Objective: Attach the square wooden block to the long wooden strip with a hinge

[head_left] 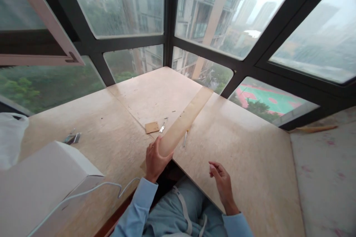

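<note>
A long pale wooden board (pixel 193 106) with two small dark marks slants across the tabletop toward the window. My left hand (pixel 156 158) is wrapped round its near end, by the table's front edge. My right hand (pixel 221 180) is over the table to the right, apart from the board, its fingers curled and pinched together; whatever may be between them is too small to tell. A thin screwdriver-like tool (pixel 185 139) with a yellow end lies just right of the board. Left of it lie a small metal hinge (pixel 161 129) and a small square wooden piece (pixel 151 127).
A white box (pixel 50 185) stands at the left, with a white cable (pixel 111 183) running across it. Beyond are a white plastic bag (pixel 11 140) and small metal parts (pixel 73 138). Dark-framed windows (pixel 168 18) border the pale table (pixel 250 155); a patterned wall (pixel 325 177) is at the right.
</note>
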Available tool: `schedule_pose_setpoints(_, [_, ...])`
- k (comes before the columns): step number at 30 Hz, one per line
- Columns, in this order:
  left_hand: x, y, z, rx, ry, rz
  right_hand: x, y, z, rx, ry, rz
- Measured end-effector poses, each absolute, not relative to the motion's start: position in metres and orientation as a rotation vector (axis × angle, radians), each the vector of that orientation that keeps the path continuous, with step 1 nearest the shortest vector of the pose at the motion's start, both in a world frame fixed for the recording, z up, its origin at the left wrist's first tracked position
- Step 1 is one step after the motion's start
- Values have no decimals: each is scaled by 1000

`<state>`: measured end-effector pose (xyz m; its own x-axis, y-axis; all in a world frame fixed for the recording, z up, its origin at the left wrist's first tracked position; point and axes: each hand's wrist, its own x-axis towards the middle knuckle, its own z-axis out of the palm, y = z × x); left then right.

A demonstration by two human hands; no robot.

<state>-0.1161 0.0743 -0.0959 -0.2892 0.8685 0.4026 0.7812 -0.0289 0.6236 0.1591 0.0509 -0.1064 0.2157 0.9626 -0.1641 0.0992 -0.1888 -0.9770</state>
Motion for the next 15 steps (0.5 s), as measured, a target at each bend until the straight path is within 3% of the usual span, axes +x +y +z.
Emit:
schedule_pose_setpoints(9, [-33, 54, -82, 1764, 1812, 1365, 131, 89, -61, -1055, -836, 1360])
schedule_pose_setpoints(15, [25, 33, -87, 1700, 1678, 1362, 146, 81, -41, -1034, -671, 1221])
